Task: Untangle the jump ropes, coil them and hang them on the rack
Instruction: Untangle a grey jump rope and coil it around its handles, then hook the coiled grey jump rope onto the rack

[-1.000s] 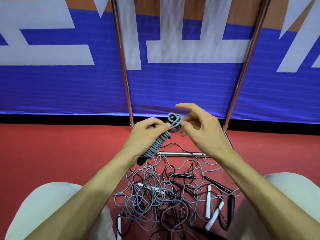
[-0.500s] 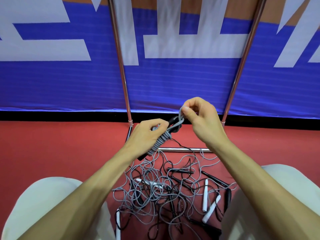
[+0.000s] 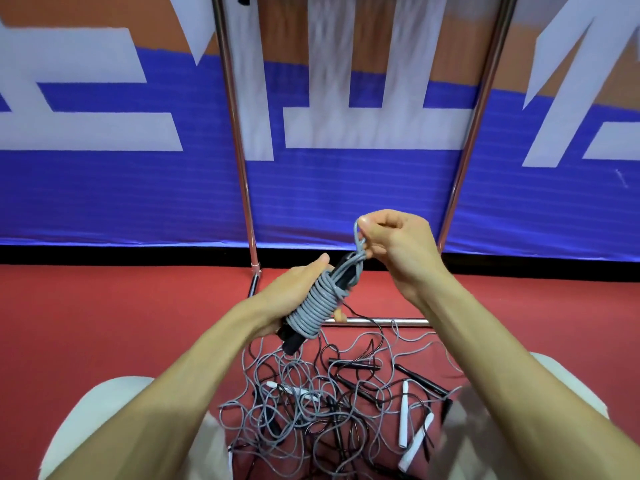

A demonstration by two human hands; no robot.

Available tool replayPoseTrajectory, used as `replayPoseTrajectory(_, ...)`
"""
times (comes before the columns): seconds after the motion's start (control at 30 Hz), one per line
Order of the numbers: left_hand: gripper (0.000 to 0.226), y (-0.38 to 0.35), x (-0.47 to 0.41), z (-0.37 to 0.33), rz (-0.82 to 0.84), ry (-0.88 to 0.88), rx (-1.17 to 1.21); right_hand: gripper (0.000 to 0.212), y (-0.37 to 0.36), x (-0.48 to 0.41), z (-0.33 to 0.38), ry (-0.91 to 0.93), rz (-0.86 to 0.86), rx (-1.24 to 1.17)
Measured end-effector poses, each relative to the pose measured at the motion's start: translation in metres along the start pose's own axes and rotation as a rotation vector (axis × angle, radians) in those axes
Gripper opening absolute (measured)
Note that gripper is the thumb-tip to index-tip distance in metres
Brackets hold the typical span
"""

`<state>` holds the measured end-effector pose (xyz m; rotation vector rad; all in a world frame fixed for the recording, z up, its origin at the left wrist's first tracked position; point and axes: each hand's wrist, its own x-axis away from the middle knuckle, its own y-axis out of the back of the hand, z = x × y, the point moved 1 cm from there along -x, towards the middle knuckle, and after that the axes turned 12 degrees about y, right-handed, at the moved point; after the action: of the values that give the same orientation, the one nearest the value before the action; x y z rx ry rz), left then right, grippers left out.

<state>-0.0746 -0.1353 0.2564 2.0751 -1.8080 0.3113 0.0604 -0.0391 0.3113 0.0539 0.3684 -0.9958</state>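
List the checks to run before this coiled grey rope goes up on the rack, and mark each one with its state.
1. Left hand grips the grey jump rope bundle, which is wound round black handles: ok.
2. Right hand pinches the grey end loop above the bundle: ok.
3. Coils lie tight and side by side: ok.
4. End loop cinched into a holding knot: cannot tell.
5. Bundle free of the tangled pile of grey and black ropes on the red floor: cannot tell; a thin black cord runs close under it.
6. Hanging spot on the chrome metal rack free: cannot tell; only its uprights and bottom bar show.
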Motion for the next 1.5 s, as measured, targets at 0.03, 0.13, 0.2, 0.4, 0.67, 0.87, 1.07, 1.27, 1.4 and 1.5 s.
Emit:
replayPoseTrajectory(0.03,0.048,0.002,0.001,-0.005,-0.062,-0.045,-0.058,0.018,-0.002,-0.002,0.006,0.020,0.010,0.040)
replayPoseTrajectory(0.13,0.035,0.004,0.012,-0.035,-0.263,-0.154,-0.046,0.014,-0.006,-0.010,0.028,0.090,0.020,0.124)
replayPoseTrajectory(0.2,0.031,0.005,0.025,-0.062,-0.368,-0.249,0.035,0.012,-0.007,-0.016,0.044,0.129,0.013,0.133)
replayPoseTrajectory(0.4,0.009,-0.005,0.056,-0.136,-0.396,-0.444,-0.053,0.011,-0.002,-0.031,0.099,0.237,-0.005,0.130)
replayPoseTrajectory(0.67,0.007,-0.009,0.087,-0.227,-0.568,-0.606,-0.249,0.014,-0.003,-0.060,0.178,0.472,-0.106,0.306)
replayPoseTrajectory(0.87,0.010,0.016,0.097,-0.291,-0.695,-0.678,-0.320,0.007,-0.020,-0.099,0.222,0.617,-0.118,0.409)
replayPoseTrajectory(1.07,0.013,0.071,0.072,-0.339,-0.696,-0.693,-0.138,0.011,-0.053,-0.163,0.249,0.621,-0.033,0.238)
replayPoseTrajectory(1.27,0.009,0.128,0.037,-0.387,-0.875,-0.768,-0.093,0.005,-0.082,-0.250,0.255,0.552,0.049,0.118)
replayPoseTrajectory(1.4,0.009,0.158,0.011,-0.419,-0.947,-0.787,-0.163,0.009,-0.097,-0.302,0.261,0.516,0.046,0.073)
replayPoseTrajectory(1.5,0.015,0.177,-0.011,-0.436,-0.977,-0.781,-0.150,0.018,-0.108,-0.333,0.262,0.512,0.015,0.051)
